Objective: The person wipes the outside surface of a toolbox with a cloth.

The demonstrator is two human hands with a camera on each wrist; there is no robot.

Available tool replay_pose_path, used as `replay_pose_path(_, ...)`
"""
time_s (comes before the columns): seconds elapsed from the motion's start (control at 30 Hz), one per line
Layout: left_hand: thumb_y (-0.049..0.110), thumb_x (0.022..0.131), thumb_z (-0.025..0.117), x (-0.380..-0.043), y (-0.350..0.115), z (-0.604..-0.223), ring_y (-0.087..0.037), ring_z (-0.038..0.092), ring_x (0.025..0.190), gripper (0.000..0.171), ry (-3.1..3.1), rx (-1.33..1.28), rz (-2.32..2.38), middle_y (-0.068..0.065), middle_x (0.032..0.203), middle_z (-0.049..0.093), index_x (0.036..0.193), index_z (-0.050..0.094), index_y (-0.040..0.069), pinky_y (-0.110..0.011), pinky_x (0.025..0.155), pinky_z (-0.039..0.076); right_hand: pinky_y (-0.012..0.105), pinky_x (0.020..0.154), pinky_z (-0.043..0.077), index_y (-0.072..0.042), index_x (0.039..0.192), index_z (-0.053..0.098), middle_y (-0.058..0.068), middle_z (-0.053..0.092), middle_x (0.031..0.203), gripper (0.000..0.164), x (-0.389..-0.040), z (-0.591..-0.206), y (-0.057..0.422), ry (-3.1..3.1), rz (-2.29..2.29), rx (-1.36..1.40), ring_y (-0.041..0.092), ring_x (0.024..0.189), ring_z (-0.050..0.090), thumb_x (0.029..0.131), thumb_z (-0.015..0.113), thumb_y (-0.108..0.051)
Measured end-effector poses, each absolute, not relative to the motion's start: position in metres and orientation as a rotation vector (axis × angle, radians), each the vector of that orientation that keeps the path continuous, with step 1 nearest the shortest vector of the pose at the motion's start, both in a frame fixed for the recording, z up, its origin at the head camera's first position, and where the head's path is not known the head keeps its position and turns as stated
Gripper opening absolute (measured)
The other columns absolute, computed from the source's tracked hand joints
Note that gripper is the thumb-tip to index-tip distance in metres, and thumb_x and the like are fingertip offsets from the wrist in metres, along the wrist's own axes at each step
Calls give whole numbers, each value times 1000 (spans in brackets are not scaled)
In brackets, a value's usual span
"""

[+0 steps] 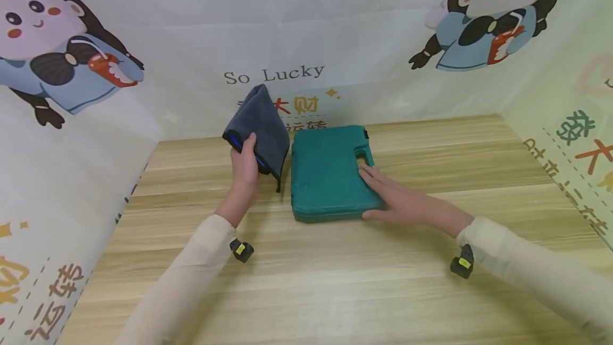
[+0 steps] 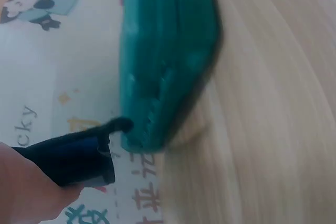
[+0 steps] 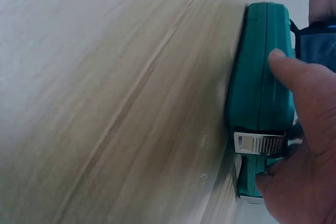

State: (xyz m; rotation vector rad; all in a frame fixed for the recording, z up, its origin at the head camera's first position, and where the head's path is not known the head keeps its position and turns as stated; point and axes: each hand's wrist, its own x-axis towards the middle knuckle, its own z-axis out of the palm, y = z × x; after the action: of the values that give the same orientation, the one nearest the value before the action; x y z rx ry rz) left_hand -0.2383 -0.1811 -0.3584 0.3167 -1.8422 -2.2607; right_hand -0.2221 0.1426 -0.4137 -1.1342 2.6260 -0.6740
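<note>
A dark grey-blue cloth (image 1: 263, 124) with black edging and a bright blue strip is held by my left hand (image 1: 246, 163), its thumb pressed over the lower edge. The cloth is raised beside a green plastic carrying case (image 1: 325, 172), and its corner hangs close to the case's left side. That case lies flat on the table. My right hand (image 1: 395, 196) holds the case's near right corner, fingers over the top by the handle opening and thumb along the front side. In the right wrist view a ridged latch (image 3: 260, 143) shows beside the hand.
A light wood-grain table (image 1: 306, 281) lies under the case. White printed sheets (image 1: 373, 57) with cartoon figures and lettering stand behind the table and along both sides. Each sleeve carries a small black camera (image 1: 241, 250) at the wrist.
</note>
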Motion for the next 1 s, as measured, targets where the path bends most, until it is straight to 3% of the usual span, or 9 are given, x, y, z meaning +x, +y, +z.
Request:
replay_pose_path(0.3,34,97,44,-273,-183,-381,-20,37,125,54,-2148,381,-1880,-14,139,39,138,34,0,-26,99,29,45,102,26,-10,148,0,19,-3,152,92,-219,-410,140,2644,-685,-1017,33,135,13,87,59,-47)
replay_pose_path(0.47,34,97,44,-294,-176,-396,-27,40,122,55,-2376,284,-1792,-20,134,42,135,37,-6,-31,99,30,45,102,26,-7,148,0,21,-3,151,92,-218,-408,140,2641,-660,-1005,34,134,12,88,60,-43)
replay_pose_path(0.83,33,90,47,-307,-172,-415,-22,40,115,60,-2624,224,-1923,-16,134,41,134,37,-6,-30,97,30,45,101,27,-8,148,-1,22,-2,151,92,-219,-412,140,2667,-655,-1025,35,133,16,88,58,-46)
replay_pose_path(1.0,29,90,46,-303,-177,-413,-21,33,122,64,-2653,192,-2008,-15,141,31,141,25,-3,-32,100,27,46,101,28,-6,148,2,24,0,150,91,-219,-413,139,2673,-648,-1042,38,132,18,88,59,-44)
